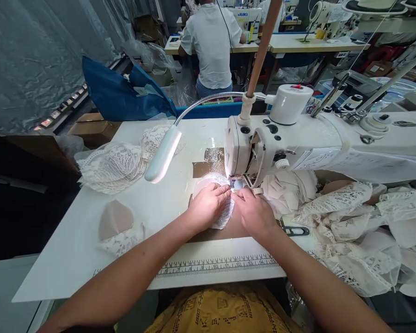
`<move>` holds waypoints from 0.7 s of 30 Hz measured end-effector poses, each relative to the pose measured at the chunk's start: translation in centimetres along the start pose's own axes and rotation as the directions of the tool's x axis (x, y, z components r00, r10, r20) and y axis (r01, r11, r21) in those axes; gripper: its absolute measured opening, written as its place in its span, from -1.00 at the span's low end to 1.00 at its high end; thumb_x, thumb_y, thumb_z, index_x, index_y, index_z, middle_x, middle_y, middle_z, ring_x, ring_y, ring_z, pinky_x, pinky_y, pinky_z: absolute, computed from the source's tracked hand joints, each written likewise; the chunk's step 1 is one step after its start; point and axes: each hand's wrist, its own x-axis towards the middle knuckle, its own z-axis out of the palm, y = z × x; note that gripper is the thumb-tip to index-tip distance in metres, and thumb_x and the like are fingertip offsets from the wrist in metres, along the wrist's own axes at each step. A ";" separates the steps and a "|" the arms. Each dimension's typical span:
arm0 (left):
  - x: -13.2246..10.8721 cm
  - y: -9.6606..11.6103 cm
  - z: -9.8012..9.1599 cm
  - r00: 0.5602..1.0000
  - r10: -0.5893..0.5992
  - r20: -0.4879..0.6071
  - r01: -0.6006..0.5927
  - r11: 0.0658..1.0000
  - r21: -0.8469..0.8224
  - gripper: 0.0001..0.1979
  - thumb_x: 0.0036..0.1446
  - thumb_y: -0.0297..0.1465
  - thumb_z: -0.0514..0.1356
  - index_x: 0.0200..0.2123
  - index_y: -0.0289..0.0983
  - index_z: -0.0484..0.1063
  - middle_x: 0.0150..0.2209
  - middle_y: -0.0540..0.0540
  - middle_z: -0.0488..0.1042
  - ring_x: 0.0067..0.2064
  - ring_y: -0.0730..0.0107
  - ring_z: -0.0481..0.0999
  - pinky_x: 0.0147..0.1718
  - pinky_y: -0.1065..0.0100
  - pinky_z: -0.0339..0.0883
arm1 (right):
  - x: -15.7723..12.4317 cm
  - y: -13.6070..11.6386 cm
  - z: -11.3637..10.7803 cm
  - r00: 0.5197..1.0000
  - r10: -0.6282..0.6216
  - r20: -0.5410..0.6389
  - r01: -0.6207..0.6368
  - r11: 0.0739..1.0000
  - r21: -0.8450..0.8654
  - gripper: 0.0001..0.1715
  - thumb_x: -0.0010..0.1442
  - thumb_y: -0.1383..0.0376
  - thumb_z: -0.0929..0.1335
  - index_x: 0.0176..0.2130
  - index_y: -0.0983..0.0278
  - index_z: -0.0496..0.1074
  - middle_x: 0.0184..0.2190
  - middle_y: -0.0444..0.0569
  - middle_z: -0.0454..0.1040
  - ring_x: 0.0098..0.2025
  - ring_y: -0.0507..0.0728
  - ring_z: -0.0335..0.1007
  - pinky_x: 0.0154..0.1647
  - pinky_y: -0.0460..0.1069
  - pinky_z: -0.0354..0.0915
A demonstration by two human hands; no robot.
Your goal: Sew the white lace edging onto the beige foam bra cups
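Note:
A white lace bra cup (226, 218) lies under the head of a white sewing machine (237, 152), its edge at the presser foot (233, 183). My left hand (210, 206) presses on the cup from the left, with fingers closed together on the fabric. From the right, my right hand (256, 213) pinches the cup's edge close to the needle area. The fingertips of both hands nearly meet there and partly hide the fabric. Thread snips (296, 231) lie beside my right wrist.
Lace pieces (114, 166) are stacked at left, near a beige cup with lace (116, 222). More lace cups (364, 231) heap up at right. A gooseneck lamp (164, 155) reaches over the table. A printed ruler (215, 267) runs along the front edge. A person (213, 44) sits beyond.

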 end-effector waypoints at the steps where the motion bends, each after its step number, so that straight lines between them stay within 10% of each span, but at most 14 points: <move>1: 0.2 -0.4 0.0 1.000 0.008 -0.001 -0.008 1.000 -0.007 -0.64 0.31 -0.42 -0.02 0.05 -0.34 0.45 0.09 -0.26 0.45 -0.14 0.11 0.45 -0.21 0.10 0.43 | 0.2 0.0 -0.1 1.000 0.012 0.009 -0.012 1.000 0.002 -0.53 0.23 0.50 0.20 0.06 0.23 0.43 -0.18 0.06 0.48 -0.30 0.14 0.32 -0.42 0.01 0.10; 21: 1.3 -3.1 0.0 0.997 0.081 -0.017 -0.081 0.997 -0.020 -0.67 0.27 -0.45 0.03 0.04 -0.39 0.43 0.07 -0.34 0.45 -0.02 0.10 0.45 -0.08 0.05 0.36 | 0.2 0.0 0.5 1.000 -0.001 0.020 0.001 1.000 0.014 -0.43 0.12 0.54 0.22 0.07 0.19 0.40 -0.23 0.01 0.44 -0.37 0.10 0.28 -0.45 0.00 0.06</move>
